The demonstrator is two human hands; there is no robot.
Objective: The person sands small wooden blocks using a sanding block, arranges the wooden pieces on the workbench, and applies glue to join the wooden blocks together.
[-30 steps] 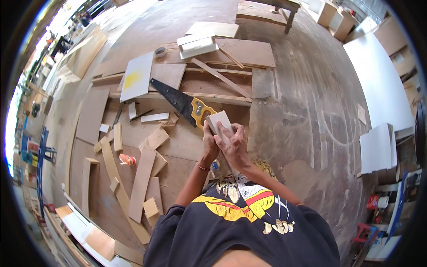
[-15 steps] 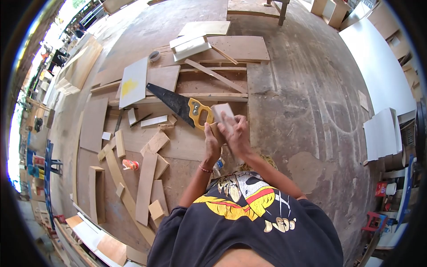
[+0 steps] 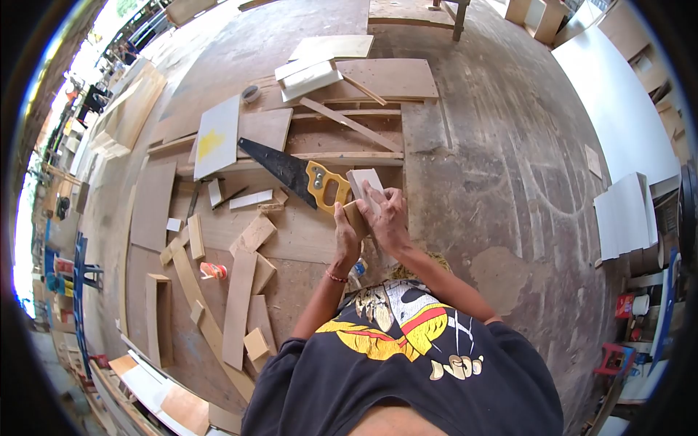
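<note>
Near the centre, my left hand grips a small wooden block, its thumb and fingers around the lower part. My right hand holds a pale flat wood piece against that block, fingers spread over its face. Just left of the pieces lies a handsaw with a black blade and a yellow handle; its handle end is close to my left fingertips. The undersides of both held pieces are hidden by my palms.
Wood offcuts lie scattered at the left, with an orange-and-white container among them. A white board with a yellow stain rests beyond. White panels stand at the right; a wooden table is at the top.
The view has shifted slightly. My right hand and the pale piece have moved a little to the right relative to my left hand, uncovering more of the block.
</note>
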